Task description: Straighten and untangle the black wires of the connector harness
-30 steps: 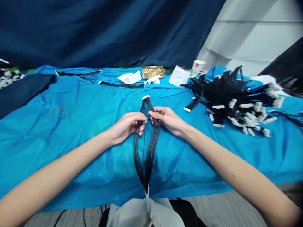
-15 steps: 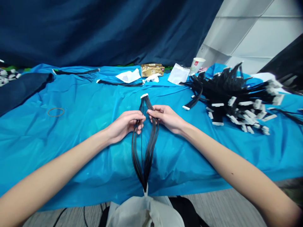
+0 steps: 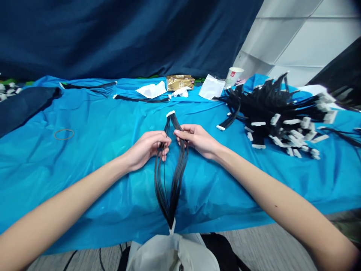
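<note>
A bundle of thin black wires (image 3: 169,180) lies lengthwise on the blue table cover (image 3: 93,150), with a white connector (image 3: 170,113) at its far end and another at the near table edge. The wires are spread into two strands. My left hand (image 3: 148,148) pinches the left strand between thumb and fingers. My right hand (image 3: 197,140) pinches the right strand just across from it. Both hands sit close together near the far end of the bundle.
A large heap of similar black harnesses with white connectors (image 3: 279,113) fills the right side. At the back lie white bags (image 3: 210,87), a gold packet (image 3: 179,82), a paper cup (image 3: 234,75) and more wires (image 3: 141,99). A rubber band (image 3: 64,134) lies left.
Both hands stay on the wire bundle and barely move; the strands are held slightly closer together. The view has shifted a little.
</note>
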{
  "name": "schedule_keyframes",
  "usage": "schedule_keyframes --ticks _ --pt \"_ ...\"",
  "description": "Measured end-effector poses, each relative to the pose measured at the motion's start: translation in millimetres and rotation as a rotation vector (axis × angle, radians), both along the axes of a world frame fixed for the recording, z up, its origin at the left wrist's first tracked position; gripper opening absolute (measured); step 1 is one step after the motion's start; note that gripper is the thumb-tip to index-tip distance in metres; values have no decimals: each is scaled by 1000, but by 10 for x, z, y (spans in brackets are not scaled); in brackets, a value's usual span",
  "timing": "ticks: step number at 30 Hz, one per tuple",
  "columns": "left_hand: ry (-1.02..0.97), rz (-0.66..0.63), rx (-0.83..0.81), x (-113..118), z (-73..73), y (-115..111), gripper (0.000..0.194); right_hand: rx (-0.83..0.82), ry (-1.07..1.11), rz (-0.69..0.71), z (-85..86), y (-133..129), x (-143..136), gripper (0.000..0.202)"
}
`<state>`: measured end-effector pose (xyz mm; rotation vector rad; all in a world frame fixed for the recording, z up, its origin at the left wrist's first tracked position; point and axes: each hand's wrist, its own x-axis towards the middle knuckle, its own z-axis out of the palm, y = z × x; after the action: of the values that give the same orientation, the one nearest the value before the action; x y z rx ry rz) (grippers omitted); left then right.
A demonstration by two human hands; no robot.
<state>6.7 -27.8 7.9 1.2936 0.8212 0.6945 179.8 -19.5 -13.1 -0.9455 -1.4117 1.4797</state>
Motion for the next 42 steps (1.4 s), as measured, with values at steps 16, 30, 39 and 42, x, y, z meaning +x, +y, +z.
schedule_keyframes --ticks 16,30,39,42 --pt "116 -36 214 22 -27 -2 27 -4 33 2 23 -12 7 30" --pt "303 -173 238 19 -6 -66 22 21 21 12 4 -15 -5 32" --pt "222 -184 175 -11 4 -39 20 12 25 -3 14 -11 0 32" --pt "180 -172 101 -5 10 -35 18 -2 27 -14 20 -11 2 32"
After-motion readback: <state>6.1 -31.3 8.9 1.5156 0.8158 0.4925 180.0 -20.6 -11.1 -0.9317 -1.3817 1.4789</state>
